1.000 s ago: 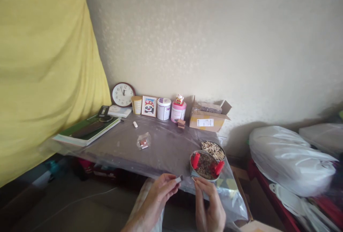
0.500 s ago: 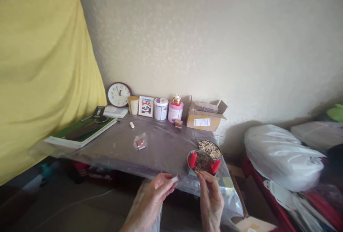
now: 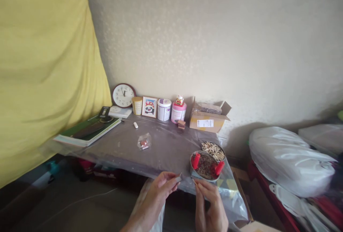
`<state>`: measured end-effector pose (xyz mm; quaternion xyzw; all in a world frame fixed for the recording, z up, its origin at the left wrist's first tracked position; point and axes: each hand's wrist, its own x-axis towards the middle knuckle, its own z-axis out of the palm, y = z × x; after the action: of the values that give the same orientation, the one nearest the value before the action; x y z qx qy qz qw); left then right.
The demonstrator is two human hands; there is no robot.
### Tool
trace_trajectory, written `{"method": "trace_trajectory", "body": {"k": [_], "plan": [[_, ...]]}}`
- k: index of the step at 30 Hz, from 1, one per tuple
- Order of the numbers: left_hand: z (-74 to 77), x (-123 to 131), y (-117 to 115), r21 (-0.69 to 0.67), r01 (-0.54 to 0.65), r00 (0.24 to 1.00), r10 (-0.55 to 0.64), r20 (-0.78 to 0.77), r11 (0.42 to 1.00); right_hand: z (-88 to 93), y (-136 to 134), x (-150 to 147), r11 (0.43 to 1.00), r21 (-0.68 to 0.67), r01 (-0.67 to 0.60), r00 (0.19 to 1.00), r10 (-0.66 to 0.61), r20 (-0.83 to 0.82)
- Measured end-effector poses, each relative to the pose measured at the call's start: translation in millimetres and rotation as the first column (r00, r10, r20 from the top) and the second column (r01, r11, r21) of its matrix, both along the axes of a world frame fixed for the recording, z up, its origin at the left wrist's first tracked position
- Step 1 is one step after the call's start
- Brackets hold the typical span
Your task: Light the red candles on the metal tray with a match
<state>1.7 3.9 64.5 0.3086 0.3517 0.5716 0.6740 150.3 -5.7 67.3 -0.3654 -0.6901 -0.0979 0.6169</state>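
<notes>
My left hand (image 3: 157, 198) is closed in a pinch on a small matchbox striker piece (image 3: 178, 178), pale with a darker face, near the table's front edge. Just to the right, my right hand (image 3: 211, 203) pinches a thin matchstick (image 3: 194, 180), its tip pointing toward the striker. A small gap separates the two. Behind my right hand stands a round tin (image 3: 192, 169) of dark, ash-like material, with two red candles (image 3: 196, 160) upright or leaning in it. Beyond it is a dish of loose matchsticks (image 3: 213, 150).
A small clear plastic packet (image 3: 144, 141) and a white oblong piece (image 3: 135, 125) lie on the covered table (image 3: 163, 148). Along the wall stand a clock (image 3: 123, 95), a panda picture (image 3: 149, 107), canisters (image 3: 164, 110) and an open carton (image 3: 205, 122). A white plastic bag (image 3: 284, 162) sits at right.
My right hand has come down slightly and turned its matchstick toward the left hand's striker piece. The view has shifted a little, moving the table's things to the right.
</notes>
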Motion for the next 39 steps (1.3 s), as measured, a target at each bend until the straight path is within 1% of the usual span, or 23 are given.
{"method": "trace_trajectory", "body": {"k": [2, 3, 4, 5, 7, 9, 10, 12, 13, 15, 17, 20, 22, 27, 30, 32, 35, 39], "plan": [[1.0, 0, -1, 0.023, 0.002, 1.000, -0.001, -0.019, 1.000, -4.3, 3, 1, 1.000, 0.017, -0.017, 0.995, 0.015, 0.097], [2.1, 0, -1, 0.039, 0.009, 1.000, -0.008, -0.026, 0.999, -9.7, 8, 2, 1.000, -0.010, -0.011, 0.986, 0.013, 0.166], [3.3, 0, -3, 0.052, 0.017, 0.999, -0.015, -0.038, 0.998, -16.6, 13, 4, 0.998, -0.060, 0.028, 0.978, -0.015, 0.209], [4.4, -1, -4, 0.061, 0.026, 0.998, -0.023, -0.055, 0.998, -24.0, 20, 7, 0.992, -0.089, 0.089, 0.977, -0.070, 0.200], [5.1, -4, -6, 0.054, 0.040, 0.995, -0.034, -0.096, 0.998, -36.8, 30, 16, 0.969, -0.141, 0.201, 0.978, -0.191, 0.080], [3.6, -6, -6, 0.034, 0.051, 0.994, -0.047, -0.103, 0.998, -42.5, 35, 25, 0.949, -0.216, 0.229, 0.970, -0.241, -0.030], [2.3, -7, -6, 0.023, 0.055, 0.995, -0.053, -0.089, 0.998, -42.1, 36, 30, 0.941, -0.259, 0.218, 0.965, -0.247, -0.084], [-0.1, -9, -6, 0.004, 0.053, 0.997, -0.053, -0.056, 0.999, -35.7, 34, 36, 0.918, -0.355, 0.175, 0.944, -0.259, -0.205], [-1.0, -10, -6, -0.005, 0.050, 0.998, -0.050, -0.048, 0.999, -30.6, 34, 39, 0.901, -0.407, 0.149, 0.917, -0.280, -0.285], [-2.2, -11, -6, -0.023, 0.038, 0.998, -0.038, -0.040, 0.999, -19.0, 33, 41, 0.868, -0.486, 0.098, 0.838, -0.336, -0.431], [-2.8, -13, -7, -0.037, 0.023, 0.999, -0.024, -0.033, 0.999, -8.1, 33, 41, 0.851, -0.521, 0.059, 0.770, -0.371, -0.519], [-3.8, -16, -7, -0.050, 0.002, 1.000, -0.003, -0.021, 0.999, 2.8, 35, 41, 0.845, -0.534, 0.003, 0.747, -0.357, -0.561], [-4.3, -18, -7, -0.048, 0.002, 0.999, -0.003, -0.034, 0.999, 5.4, 37, 40, 0.840, -0.542, -0.041, 0.715, -0.354, -0.603], [-3.6, -19, -9, -0.036, 0.005, 0.998, -0.008, -0.065, 0.999, 2.0, 44, 40, 0.852, -0.498, -0.159, 0.597, -0.319, -0.736], [-4.1, -19, -9, -0.035, 0.012, 0.997, -0.014, -0.070, 0.999, 0.0, 48, 39, 0.857, -0.475, -0.201, 0.543, -0.306, -0.782], [-5.5, -19, -9, -0.037, 0.010, 0.998, -0.013, -0.068, 0.999, -1.0, 49, 39, 0.847, -0.483, -0.221, 0.528, -0.312, -0.790], [-7.8, -20, -8, -0.036, 0.007, 0.998, -0.009, -0.067, 0.999, -3.3, 51, 38, 0.835, -0.486, -0.257, 0.531, -0.298, -0.793], [-9.5, -20, -8, -0.035, 0.014, 0.997, -0.016, -0.071, 0.999, -7.7, 57, 36, 0.843, -0.453, -0.291, 0.547, -0.242, -0.802]]}}
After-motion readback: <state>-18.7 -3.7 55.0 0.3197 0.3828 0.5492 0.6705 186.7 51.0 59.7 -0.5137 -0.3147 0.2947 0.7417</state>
